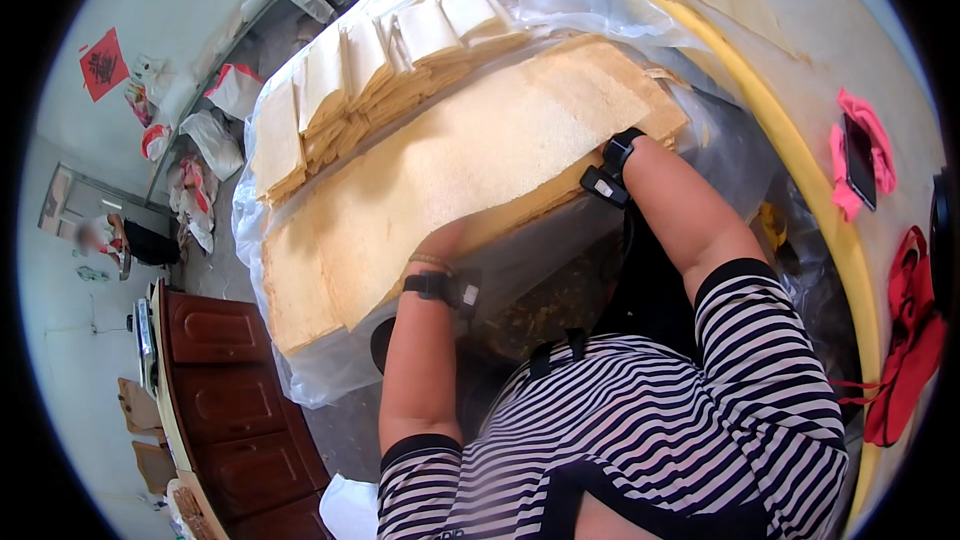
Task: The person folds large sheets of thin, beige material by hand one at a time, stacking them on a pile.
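A long, thin, pale-yellow sheet (pixel 480 157), which looks like tofu skin, lies over a stack of similar sheets (pixel 300 315) before me. The sheet's near edge bulges up over my left hand (pixel 448 240), which is tucked beneath it with the fingers hidden. My right hand (pixel 602 151) is at the near edge towards the right end, almost wholly covered by the sheet. Whether either hand pinches the sheet cannot be seen. Behind the stack stands a row of folded bundles (pixel 367 60) of the same material. Both wrists carry black straps with small devices.
Clear plastic film (pixel 330 375) lies under the stacks. A yellow padded edge (pixel 780 135) curves along the right, with a phone (pixel 859 161) on a pink cloth (pixel 877 127) and a red strapped item (pixel 900 382) beyond. Left are a wooden cabinet (pixel 217 390) and a distant person (pixel 120 240).
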### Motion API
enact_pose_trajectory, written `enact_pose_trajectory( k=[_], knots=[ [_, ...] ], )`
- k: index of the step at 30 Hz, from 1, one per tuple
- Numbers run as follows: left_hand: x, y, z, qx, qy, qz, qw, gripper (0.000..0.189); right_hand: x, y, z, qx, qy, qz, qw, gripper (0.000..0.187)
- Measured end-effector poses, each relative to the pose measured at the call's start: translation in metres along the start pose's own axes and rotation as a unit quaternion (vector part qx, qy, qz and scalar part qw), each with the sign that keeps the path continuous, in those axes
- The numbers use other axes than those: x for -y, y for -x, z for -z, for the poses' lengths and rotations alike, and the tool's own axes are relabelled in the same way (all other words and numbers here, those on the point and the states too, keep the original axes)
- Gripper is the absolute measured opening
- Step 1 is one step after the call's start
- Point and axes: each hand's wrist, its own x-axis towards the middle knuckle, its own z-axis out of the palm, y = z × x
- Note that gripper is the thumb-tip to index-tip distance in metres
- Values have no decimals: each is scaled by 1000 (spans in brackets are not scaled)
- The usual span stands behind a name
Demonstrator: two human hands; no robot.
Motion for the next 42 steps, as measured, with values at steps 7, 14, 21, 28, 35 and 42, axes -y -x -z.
enact_pose_trajectory(
  k=[7, 14, 21, 28, 35, 42],
  knots=[
    [-126, -9, -36, -188, -276, -44, 942, 38, -3, 7, 10, 52, -13, -19, 998, 59],
    [-153, -58, -22, -464, -472, -115, 741, 32, 9, 13, 17, 106, -23, -38, 993, 60],
    [-124, -70, 34, -363, -348, 52, 863, 14, 10, 0, 23, 28, 50, -16, 998, 62],
    [-118, -42, 110, -477, -207, 42, 853, 26, -16, -20, -4, -195, 193, 113, 955, 62],
    [-124, -42, 3, -408, -362, -14, 838, 28, 12, 24, 14, -11, 104, 188, 976, 55],
    [-151, -18, -42, -437, -286, -139, 842, 31, 8, 93, -14, 40, -632, 114, 766, 39]
  ],
)
